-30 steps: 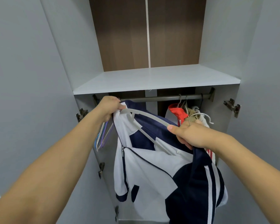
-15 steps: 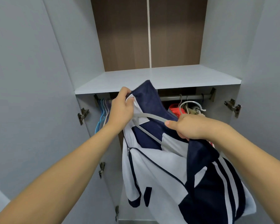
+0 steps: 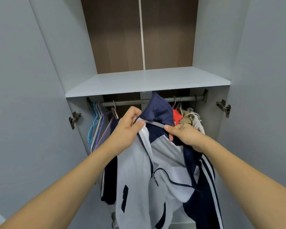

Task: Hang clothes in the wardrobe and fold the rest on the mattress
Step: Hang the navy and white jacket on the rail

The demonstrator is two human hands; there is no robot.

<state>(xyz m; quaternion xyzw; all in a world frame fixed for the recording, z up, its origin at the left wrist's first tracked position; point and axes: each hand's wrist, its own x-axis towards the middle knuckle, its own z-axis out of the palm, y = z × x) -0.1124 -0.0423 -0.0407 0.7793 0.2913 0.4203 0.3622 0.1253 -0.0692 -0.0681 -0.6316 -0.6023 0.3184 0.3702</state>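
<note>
A white and navy zip jacket point(image 3: 165, 176) hangs in front of the open wardrobe, just below the metal rail point(image 3: 130, 102). A grey hanger point(image 3: 155, 124) runs inside its collar, and only a short bar of it shows. My left hand point(image 3: 129, 128) pinches the jacket's collar at the left end of that bar. My right hand point(image 3: 183, 134) grips the hanger and the navy shoulder fabric on the right. The navy collar point(image 3: 157, 109) stands up between my hands, hiding part of the rail.
Several empty blue, purple and white hangers point(image 3: 97, 128) hang at the rail's left end. A red garment point(image 3: 177, 117) and beige clothes point(image 3: 188, 119) hang at the right. A grey shelf point(image 3: 147, 81) sits right above the rail. Open doors with hinges point(image 3: 74, 119) flank both sides.
My hands have come closer together and the jacket has shifted right and lower on the hanger. My left hand has slid from the collar's left edge toward the middle.
</note>
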